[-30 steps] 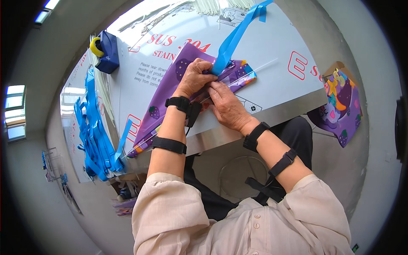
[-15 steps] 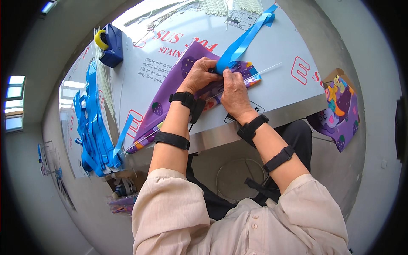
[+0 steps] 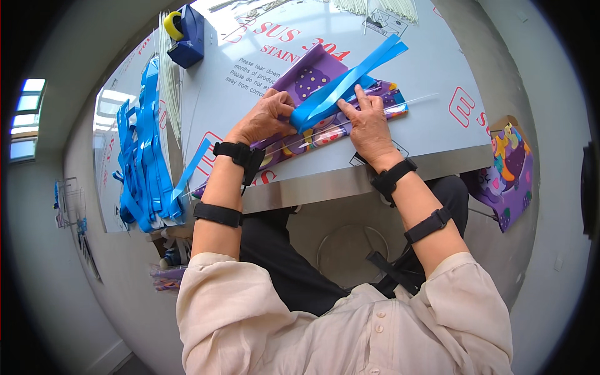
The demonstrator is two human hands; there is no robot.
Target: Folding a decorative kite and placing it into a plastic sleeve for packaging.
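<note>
Pinching the ribbon (image 3: 350, 78) near its folded end, our left hand (image 3: 264, 119) has thumb and fingers drawn in together; we cannot tell exactly how the hidden fingertips sit. Our right hand (image 3: 370, 128) is partly spread — index and middle fingers reach forward with a gap between them, their tips at the ribbon's lower edge, over the sheet (image 3: 310, 80). Whether they press down, we cannot tell.

The ribbon is blue and glossy, looped beside our left fingers, its two lengths slanting up to the right across the sheet. That sheet lies on the table (image 3: 206, 94) near the front edge — purple, shiny, berry-printed, folded into a slanting strip with brighter colours along the lower side. A thin rod (image 3: 422, 99) sticks out past its right end.
</note>
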